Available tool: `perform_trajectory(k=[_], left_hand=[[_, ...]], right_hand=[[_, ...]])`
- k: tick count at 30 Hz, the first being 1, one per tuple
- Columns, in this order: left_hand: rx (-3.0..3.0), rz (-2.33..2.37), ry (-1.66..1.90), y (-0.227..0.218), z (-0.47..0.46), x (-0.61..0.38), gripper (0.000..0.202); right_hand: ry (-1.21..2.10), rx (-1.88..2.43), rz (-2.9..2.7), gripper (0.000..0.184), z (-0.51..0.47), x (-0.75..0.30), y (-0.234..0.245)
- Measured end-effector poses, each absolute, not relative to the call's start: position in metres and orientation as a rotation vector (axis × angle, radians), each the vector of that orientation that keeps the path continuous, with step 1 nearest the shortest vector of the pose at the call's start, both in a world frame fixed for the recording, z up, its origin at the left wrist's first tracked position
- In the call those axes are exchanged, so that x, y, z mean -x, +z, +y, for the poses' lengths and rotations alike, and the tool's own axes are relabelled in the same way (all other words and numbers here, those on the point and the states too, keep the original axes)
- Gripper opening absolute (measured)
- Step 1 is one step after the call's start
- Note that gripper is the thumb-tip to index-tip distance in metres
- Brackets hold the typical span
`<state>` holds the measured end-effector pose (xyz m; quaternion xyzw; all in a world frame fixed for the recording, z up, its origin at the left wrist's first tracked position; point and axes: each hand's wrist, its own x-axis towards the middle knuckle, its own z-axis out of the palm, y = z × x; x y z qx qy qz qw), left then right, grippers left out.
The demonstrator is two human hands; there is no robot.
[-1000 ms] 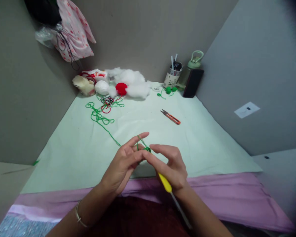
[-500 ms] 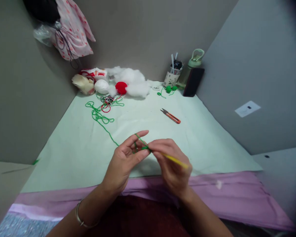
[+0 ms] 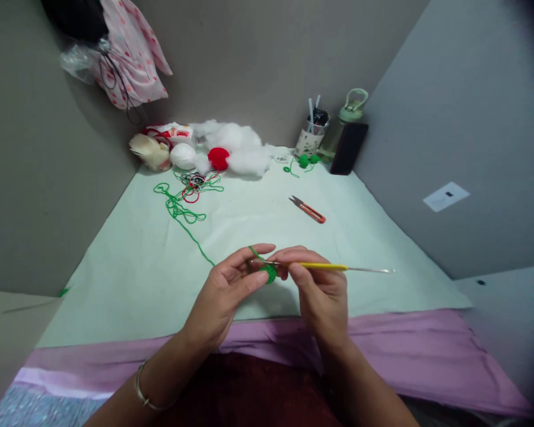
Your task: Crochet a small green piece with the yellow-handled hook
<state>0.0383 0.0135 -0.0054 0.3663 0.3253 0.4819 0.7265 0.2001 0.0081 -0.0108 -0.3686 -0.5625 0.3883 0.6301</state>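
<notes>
My left hand pinches a small green crochet piece, with green yarn looped over the raised forefinger. My right hand grips a crochet hook with a yellow handle, held level, its tip at the green piece and its metal end pointing right. A green yarn strand runs from my left hand back to a loose tangle on the pale green cloth.
Orange thread snips lie beyond my hands. At the back stand white stuffing, a red ball, a white ball, green pompoms, a cup of pens, a green bottle and a dark phone. Grey walls close in both sides.
My right hand has turned the hook from pointing down toward me to lying level and pointing right. The green piece now shows between my fingers. My left hand has hardly moved.
</notes>
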Motion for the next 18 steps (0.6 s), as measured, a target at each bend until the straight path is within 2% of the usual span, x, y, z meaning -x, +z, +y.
perform_trajectory(k=[5,9,13,18], left_hand=[[-0.878,0.787,1.077,-0.007,0.012,-0.034,0.034],[-0.942,0.828,1.109,-0.009,0.014,-0.032,0.032],[-1.068,0.895,1.138,-0.008,0.013,-0.032,0.027],[-1.172,1.026,1.263,-0.005,0.010,-0.039,0.030]], right_hand=[[1.035,0.849,-1.182,0.021,0.009,-0.206,-0.015],[1.003,0.856,-1.222,0.023,0.006,-0.208,-0.010],[0.774,0.905,-1.429,0.023,-0.001,-0.208,-0.003],[0.267,0.840,-1.773,0.030,-0.003,-0.206,-0.010]])
